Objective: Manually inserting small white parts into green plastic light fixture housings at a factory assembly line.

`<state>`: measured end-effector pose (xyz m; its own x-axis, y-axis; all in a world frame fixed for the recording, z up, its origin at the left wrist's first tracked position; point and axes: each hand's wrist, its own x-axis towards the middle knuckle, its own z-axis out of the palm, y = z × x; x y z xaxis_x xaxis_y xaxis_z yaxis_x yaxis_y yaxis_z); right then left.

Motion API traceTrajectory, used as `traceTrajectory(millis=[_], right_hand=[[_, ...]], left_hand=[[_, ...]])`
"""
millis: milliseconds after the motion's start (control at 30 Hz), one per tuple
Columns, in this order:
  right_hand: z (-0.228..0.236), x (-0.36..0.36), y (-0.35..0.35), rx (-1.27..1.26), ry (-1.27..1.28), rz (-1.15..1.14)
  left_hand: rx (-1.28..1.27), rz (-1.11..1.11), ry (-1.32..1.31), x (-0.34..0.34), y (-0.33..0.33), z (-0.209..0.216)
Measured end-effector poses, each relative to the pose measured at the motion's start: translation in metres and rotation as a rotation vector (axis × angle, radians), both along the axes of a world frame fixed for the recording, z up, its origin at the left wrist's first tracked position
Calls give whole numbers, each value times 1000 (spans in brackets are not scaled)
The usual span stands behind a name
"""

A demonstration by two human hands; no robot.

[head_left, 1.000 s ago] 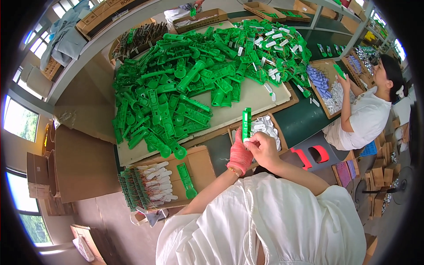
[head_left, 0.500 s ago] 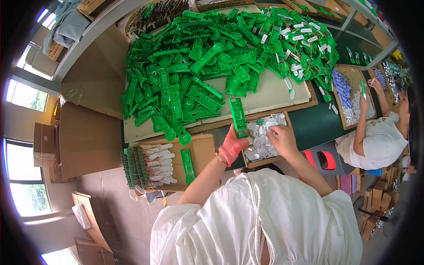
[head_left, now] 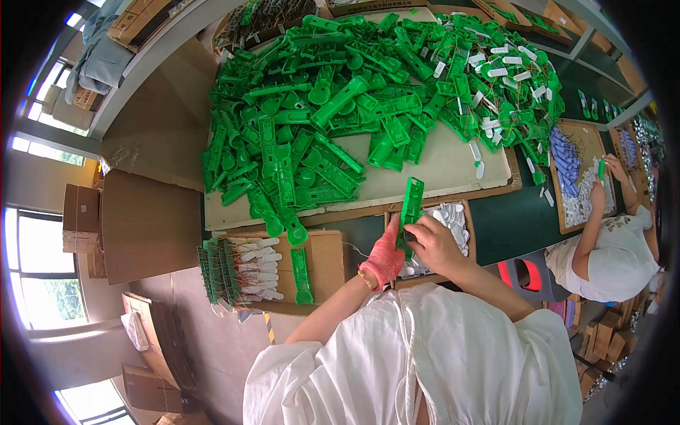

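My left hand (head_left: 384,256), in a pinkish-red glove, is closed around the lower end of a long green plastic shell (head_left: 411,202), which stands nearly upright. My bare right hand (head_left: 436,245) is at the shell's lower part, fingers bent and pressed together against it; whatever they pinch is hidden. Just beyond and under my hands is a shallow cardboard box (head_left: 471,234) of small white plastic pieces (head_left: 453,214). To the left, another green shell (head_left: 302,273) lies in an open carton (head_left: 329,265), beside green circuit boards (head_left: 221,273) wired to white pieces (head_left: 261,268).
A big heap of green shells (head_left: 312,106) covers the large cardboard tray (head_left: 467,170) ahead; those at its right have white pieces on wires. At far right a co-worker (head_left: 605,248) handles a green part near a box with blue-purple bundles (head_left: 567,159). A cardboard panel (head_left: 149,234) stands left.
My right hand has left the box of white pieces and come to the green shell. My left hand has shifted slightly right, turning the shell edge-on. The view has also shifted a little.
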<state>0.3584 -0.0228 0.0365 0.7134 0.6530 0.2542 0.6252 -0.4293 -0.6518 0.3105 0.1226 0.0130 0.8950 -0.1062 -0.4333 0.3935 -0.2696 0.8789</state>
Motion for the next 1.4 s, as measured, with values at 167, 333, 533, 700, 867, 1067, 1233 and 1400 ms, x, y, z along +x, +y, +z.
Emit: traceTrajectory(millis=[167, 333, 533, 700, 867, 1067, 1233, 1400], right_hand=[[-5, 1, -3, -26, 119, -108], [-11, -5, -2, 91, 11, -173], [-25, -5, -4, 62, 90, -190], [-28, -13, -8, 36, 2, -124], [-19, -12, -10, 76, 65, -121], [-6, -18, -6, 175, -36, -252], [3, -13, -4, 295, 480, -308], [3, -14, -3, 130, 298, -279]], left_hand=[[110, 80, -104, 4, -10, 9], [220, 203, -240, 2, -23, -10], [235, 214, -169, -3, -30, -4], [188, 108, 132, 0, -25, 16], [190, 93, 170, 3, -22, 29], [-130, 402, -293, -9, -26, -67], [-114, 392, -362, -4, -33, -41], [-589, 520, -109, -6, -33, -19]])
